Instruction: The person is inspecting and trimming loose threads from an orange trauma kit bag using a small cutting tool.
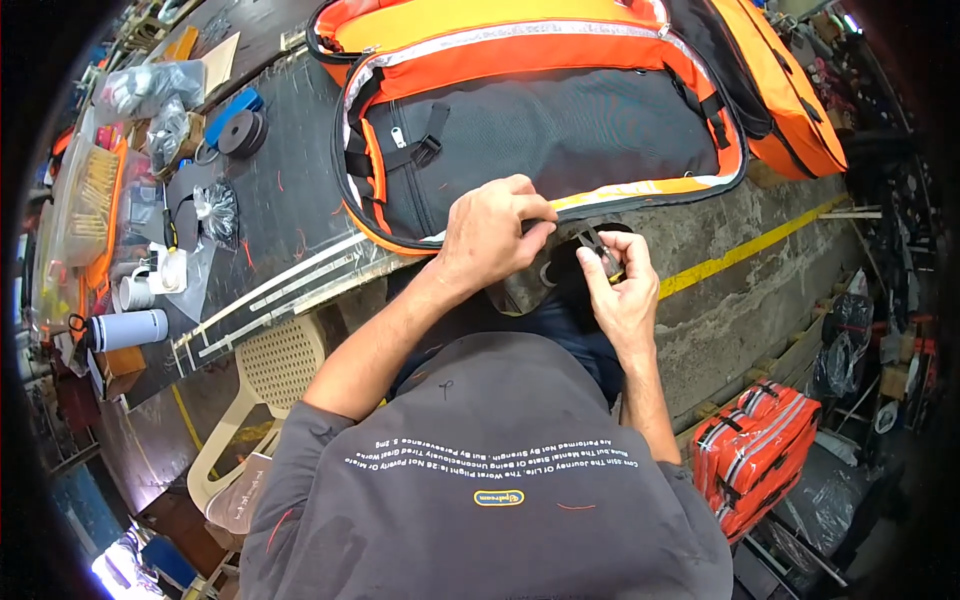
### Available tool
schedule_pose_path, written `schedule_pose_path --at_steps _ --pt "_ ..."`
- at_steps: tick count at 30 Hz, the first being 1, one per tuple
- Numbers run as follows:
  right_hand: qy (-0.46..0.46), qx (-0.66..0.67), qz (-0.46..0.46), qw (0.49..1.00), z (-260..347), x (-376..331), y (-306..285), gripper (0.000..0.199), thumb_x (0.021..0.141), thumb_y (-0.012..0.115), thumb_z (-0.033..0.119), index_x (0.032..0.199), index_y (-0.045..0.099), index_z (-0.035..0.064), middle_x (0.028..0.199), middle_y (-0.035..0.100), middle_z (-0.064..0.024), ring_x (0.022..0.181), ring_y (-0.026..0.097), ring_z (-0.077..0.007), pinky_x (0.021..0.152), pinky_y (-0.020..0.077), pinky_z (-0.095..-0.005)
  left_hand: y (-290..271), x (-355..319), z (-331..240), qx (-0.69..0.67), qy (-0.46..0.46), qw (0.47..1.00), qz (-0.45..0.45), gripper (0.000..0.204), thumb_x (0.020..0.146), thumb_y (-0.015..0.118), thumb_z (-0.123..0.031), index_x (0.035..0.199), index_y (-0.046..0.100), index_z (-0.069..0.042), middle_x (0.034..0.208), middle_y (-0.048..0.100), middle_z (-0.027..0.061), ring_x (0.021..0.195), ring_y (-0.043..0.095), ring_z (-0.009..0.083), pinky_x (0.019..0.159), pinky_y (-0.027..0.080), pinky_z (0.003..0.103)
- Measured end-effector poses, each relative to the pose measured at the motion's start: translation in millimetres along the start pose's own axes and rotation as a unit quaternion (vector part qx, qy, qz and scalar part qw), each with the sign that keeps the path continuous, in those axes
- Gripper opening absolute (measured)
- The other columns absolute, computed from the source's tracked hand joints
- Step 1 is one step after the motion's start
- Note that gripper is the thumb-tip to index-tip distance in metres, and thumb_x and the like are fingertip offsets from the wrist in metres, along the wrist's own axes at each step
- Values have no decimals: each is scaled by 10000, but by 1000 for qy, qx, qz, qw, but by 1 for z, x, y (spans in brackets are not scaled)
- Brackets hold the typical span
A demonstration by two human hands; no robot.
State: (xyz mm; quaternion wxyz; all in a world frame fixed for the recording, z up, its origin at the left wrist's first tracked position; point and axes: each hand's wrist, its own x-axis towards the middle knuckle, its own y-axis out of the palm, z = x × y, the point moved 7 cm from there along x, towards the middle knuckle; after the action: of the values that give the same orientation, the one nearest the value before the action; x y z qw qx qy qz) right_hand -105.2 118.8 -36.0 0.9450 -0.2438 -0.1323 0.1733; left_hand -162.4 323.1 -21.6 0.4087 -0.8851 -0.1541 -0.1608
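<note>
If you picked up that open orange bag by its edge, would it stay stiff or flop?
The bag would probably sag somewhat, since its walls look like sewn fabric. Its rim may resist bending, as it keeps a rounded, boxy outline. The black strap inside would likely dangle, since its buckled end looks loose.

The light around me is bright and even, and my hands (485,232) look clear. A white glare (122,572) shines at the bottom left, and the plastic bag (145,90) on my tabletop (315,180) has shiny spots. Near the round black rim, straight things bend and small stuff looks dark and blurry to me.
</note>
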Motion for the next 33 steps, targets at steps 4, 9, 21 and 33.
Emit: schedule_pose_path --at_steps 4,9,21,33 --pt "-6 4 -4 1000 9 1 0 200 919 876 122 1024 774 -14 841 772 -84 714 664 -108 666 543 -305 -2 -4 29 -140 -156 977 32 180 857 848 -194 973 803 -63 863 729 102 858 742 311 787 583 421" --pt "-16 4 18 1000 14 4 14 179 930 867 101 1021 768 -16 790 713 -47 709 604 -71 630 494 -280 -3 -17 39 -152 -161 970 104 303 880 892 -172 1119 770 -30 845 667 28 725 601 119 679 520 307" --pt "30 -52 60 996 20 8 13 212 891 875 155 974 750 5 821 775 -135 696 745 -191 656 568 -340 -3 -22 36 -125 -163 973 106 365 845 923 -205 1132 768 -42 864 663 37 769 634 160 725 537 330" --pt "13 -68 81 994 22 16 19 211 896 860 181 932 729 20 844 791 -134 737 785 -248 684 586 -372 -2 -21 31 -104 -156 976 107 381 823 926 -204 1127 760 -44 881 670 52 791 663 196 740 547 351"
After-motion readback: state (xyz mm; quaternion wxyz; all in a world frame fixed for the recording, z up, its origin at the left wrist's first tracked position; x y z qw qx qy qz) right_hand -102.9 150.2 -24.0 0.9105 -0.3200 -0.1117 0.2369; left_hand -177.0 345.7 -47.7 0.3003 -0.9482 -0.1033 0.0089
